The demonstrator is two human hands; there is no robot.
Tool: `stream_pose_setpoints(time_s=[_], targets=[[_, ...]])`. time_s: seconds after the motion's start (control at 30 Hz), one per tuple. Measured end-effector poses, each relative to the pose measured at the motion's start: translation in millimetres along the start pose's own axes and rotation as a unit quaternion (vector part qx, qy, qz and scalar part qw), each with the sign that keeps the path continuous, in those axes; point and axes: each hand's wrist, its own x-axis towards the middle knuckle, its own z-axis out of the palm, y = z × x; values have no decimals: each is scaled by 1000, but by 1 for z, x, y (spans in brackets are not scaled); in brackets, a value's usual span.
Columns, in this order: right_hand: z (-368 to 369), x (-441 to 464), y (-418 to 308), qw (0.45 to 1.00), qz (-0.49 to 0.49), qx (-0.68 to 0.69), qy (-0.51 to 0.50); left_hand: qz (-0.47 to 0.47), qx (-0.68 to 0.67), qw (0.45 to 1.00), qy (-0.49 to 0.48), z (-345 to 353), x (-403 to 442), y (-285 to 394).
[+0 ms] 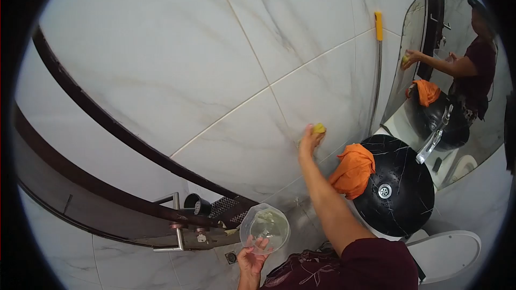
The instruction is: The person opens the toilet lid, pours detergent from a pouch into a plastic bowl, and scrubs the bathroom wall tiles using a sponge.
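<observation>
My right hand (310, 141) presses a yellow sponge (320, 128) to the marbled wall tiles (258, 102), its fingers closed round the sponge. Low in the view, my left hand (253, 258) holds up a clear plastic tub (248, 226) from beneath. Some pale, cloudy liquid seems to be inside the tub. An orange cloth (353, 169) hangs over the rim of the black basin (400, 204), just right of my right forearm.
A chrome faucet (430, 146) stands by the basin, below a mirror (411, 37) showing my reflection. A yellow-handled pole (379, 27) leans against the wall. The white toilet lid (451, 255) is at lower right. To the left is a dark door with a metal handle (177, 236).
</observation>
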Motion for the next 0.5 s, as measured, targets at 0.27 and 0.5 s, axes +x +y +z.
stream_pose_setpoints(time_s=[0.27,0.5], targets=[[32,-64,-181,810,-537,-153,-179,-12,-5,1000,-5,-8,3,3],[26,115,-177,863,-496,-96,11,6,-30,998,-54,16,14,0]])
